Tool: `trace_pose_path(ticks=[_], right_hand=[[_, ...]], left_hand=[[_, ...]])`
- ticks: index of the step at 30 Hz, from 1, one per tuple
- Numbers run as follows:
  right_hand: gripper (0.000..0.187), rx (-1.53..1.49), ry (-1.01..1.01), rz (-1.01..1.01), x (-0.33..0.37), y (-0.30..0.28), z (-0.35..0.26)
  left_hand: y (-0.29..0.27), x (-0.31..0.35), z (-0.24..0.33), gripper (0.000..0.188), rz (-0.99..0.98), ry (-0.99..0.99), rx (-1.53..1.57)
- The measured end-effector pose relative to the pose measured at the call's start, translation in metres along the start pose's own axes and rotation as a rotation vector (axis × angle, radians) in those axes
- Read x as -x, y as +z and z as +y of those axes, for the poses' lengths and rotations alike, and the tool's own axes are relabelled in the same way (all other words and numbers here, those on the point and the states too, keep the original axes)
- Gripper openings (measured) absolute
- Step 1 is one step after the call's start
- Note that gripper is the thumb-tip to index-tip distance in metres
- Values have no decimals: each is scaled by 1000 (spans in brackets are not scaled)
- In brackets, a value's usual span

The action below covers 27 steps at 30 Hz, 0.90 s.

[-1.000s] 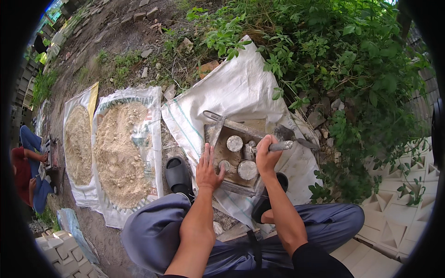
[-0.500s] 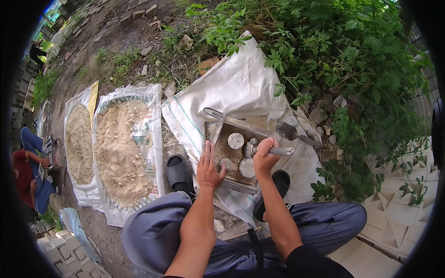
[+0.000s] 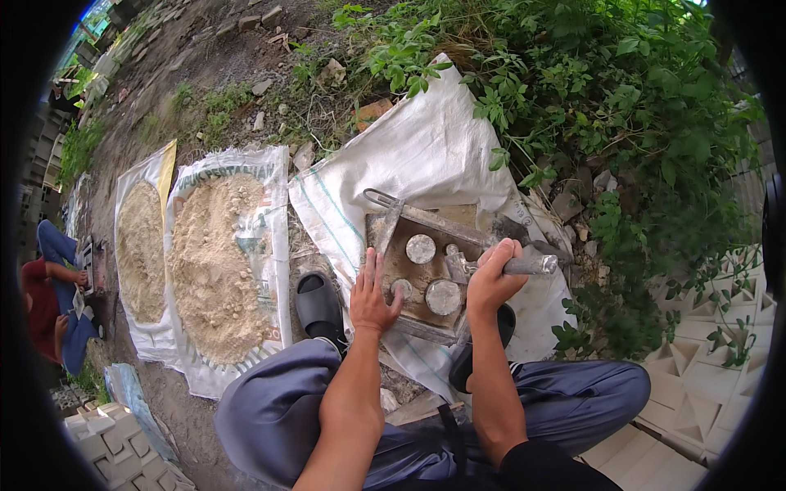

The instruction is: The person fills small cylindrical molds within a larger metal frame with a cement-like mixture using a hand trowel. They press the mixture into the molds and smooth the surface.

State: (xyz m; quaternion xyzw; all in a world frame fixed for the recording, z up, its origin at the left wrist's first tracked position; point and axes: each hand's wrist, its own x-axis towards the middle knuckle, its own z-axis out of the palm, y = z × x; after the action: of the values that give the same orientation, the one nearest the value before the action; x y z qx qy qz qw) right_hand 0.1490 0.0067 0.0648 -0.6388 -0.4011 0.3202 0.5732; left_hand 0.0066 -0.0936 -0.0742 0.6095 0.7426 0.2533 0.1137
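A square mould frame [image 3: 442, 227] lies on a white sack between my feet. Inside it sit a large round grey disc [image 3: 421, 249], a second large disc [image 3: 443, 297] and a smaller one [image 3: 401, 288], with brownish material around them. My left hand [image 3: 373, 301] rests on the frame's left side, fingers stretched out and holding nothing. Closed around the thick handle of a hammer-like tool [image 3: 530, 264], my right hand [image 3: 496, 278] is over the frame's right side. The tool's metal head [image 3: 457, 263] points left, over the inside of the frame; I cannot tell whether it touches anything.
Left of the white sack [image 3: 426, 123], two more sacks hold heaps of pale powder [image 3: 213, 262]. A trowel [image 3: 512, 230] lies beyond my right hand. Leafy plants [image 3: 606, 106] grow at upper right, above patterned pale blocks [image 3: 696, 385]. Another person [image 3: 49, 303] sits at far left.
My right hand has moved right and slightly away from me, carrying the tool with it. The left hand stays in place on the frame.
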Motion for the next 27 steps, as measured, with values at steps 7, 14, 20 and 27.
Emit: trace_pose_path(ticks=[7, 14, 20, 27], right_hand=[[32, 88, -117, -236, -14, 26, 25], [35, -75, -105, -184, -15, 11, 52], [33, 284, -427, -85, 0, 3, 75], [29, 71, 40, -97, -4, -2, 22]], left_hand=[[4, 4, -5, 79, 2, -10, -34], [-1, 1, 0, 81, -77, -56, -18], [0, -3, 6, 81, -54, -16, -3], [4, 0, 0, 80, -11, -1, 5]])
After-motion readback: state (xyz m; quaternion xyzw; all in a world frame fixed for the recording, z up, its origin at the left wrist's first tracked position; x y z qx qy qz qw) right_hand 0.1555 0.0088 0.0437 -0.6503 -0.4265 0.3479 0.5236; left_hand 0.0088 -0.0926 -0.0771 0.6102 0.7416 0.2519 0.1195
